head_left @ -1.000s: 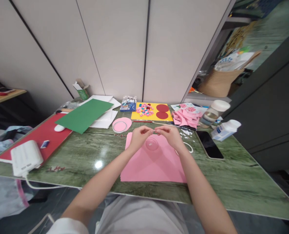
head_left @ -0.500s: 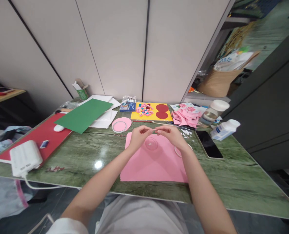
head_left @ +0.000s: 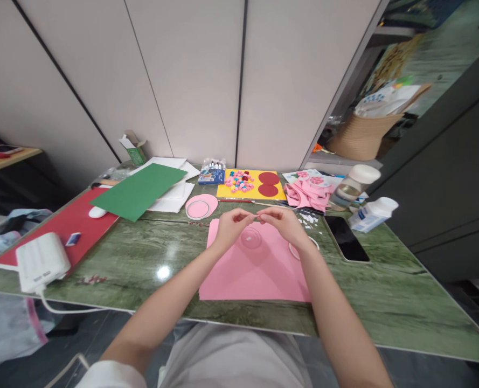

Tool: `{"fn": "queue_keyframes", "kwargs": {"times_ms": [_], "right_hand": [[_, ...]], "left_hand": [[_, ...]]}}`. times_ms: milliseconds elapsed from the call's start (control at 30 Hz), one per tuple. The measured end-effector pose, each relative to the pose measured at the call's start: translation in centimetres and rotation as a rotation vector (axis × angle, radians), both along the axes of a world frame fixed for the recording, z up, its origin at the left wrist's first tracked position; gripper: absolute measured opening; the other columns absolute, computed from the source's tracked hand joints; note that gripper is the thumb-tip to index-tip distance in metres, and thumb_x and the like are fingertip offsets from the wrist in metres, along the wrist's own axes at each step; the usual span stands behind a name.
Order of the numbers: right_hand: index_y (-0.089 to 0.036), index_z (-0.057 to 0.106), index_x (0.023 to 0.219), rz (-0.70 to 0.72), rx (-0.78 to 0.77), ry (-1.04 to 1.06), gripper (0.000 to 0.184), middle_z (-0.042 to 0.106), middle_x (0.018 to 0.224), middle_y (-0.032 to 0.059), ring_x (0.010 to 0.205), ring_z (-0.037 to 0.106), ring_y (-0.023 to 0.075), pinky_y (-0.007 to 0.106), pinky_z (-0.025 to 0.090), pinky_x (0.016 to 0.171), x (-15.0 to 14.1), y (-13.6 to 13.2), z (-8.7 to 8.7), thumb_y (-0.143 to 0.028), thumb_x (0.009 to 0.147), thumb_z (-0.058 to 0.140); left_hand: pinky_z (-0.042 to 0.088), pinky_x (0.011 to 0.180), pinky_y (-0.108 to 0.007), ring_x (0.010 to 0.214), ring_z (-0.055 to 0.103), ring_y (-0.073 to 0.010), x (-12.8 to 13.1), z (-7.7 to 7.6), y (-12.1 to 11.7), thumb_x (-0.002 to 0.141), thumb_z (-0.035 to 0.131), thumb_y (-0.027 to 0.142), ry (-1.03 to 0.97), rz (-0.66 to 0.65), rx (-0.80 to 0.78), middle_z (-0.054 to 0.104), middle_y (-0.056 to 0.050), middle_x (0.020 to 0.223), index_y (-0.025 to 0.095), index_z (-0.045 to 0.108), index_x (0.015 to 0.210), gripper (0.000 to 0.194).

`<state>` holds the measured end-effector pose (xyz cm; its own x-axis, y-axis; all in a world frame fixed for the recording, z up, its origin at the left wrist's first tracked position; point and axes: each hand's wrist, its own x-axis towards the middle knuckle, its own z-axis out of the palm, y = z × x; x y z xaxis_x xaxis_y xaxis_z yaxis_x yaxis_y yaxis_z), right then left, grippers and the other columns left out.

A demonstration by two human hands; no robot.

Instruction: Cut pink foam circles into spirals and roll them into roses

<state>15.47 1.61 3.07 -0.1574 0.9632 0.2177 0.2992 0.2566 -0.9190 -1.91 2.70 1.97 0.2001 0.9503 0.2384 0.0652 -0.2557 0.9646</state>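
Both hands are raised over the far part of a stack of pink sheets (head_left: pixel 251 280) on the green counter (head_left: pixel 138 253). The left hand (head_left: pixel 233 223) and right hand (head_left: pixel 283 221) meet at the fingertips. Grip, left and right: pinched, thumb against fingers, on a small piece (head_left: pixel 257 216) between them. The piece is mostly covered by the fingers and too small to identify.

Below the hands, a clear disc (head_left: pixel 250 238) lies flat on the pink sheets, with a small white mark at its middle. A white ring (head_left: pixel 315 243) lies at the right edge of the sheets, partly hidden by the right wrist. Just beyond it, white bits (head_left: pixel 310 220) are scattered near a dark-screened phone (head_left: pixel 347 238).

Left of the hands, two pink circles (head_left: pixel 209 201) overlap; a ring (head_left: pixel 198 217) lies on the nearer one. Behind the hands, a yellow sheet (head_left: pixel 239 196) carries a cluster of coloured balls (head_left: pixel 239 182) and two dark red circles (head_left: pixel 268 179). Pink scraps (head_left: pixel 309 193) are heaped to the right of it, beside a clear bottle (head_left: pixel 346 193). A white bottle (head_left: pixel 373 214) stands near the phone. At left, a green sheet (head_left: pixel 140 189) partly covers white sheets (head_left: pixel 174 198) and a red sheet (head_left: pixel 96 223).
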Motion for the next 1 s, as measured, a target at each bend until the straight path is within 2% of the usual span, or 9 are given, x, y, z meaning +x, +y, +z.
{"fn": "queue_keyframes", "kwargs": {"times_ms": [700, 1000], "right_hand": [[-0.017, 0.07, 0.087, 0.013, -0.025, -0.024, 0.02, 0.071, 0.082, 0.0054, 0.076, 0.063, 0.0171, 0.029, 0.048, 0.071, 0.17, -0.31, 0.64, -0.027, 0.073, 0.059], [-0.017, 0.069, 0.086, -0.004, -0.024, -0.018, 0.02, 0.07, 0.08, 0.0053, 0.074, 0.063, 0.0168, 0.029, 0.048, 0.07, 0.1, -0.18, 0.34, -0.029, 0.073, 0.059]], "left_hand": [[0.044, 0.059, -0.024, 0.061, 0.057, -0.0126, -0.03, -0.09, 0.09, 0.07, 0.062, 0.034, 0.015, 0.018, 0.012, 0.065, -0.003, 0.067, 0.015, 0.065, 0.068, 0.02], [0.044, 0.059, -0.024, 0.062, 0.057, -0.0131, -0.05, -0.08, -0.03, 0.071, 0.06, 0.034, 0.033, 0.008, 0.022, 0.065, -0.003, 0.067, 0.015, 0.065, 0.069, 0.019]]}}
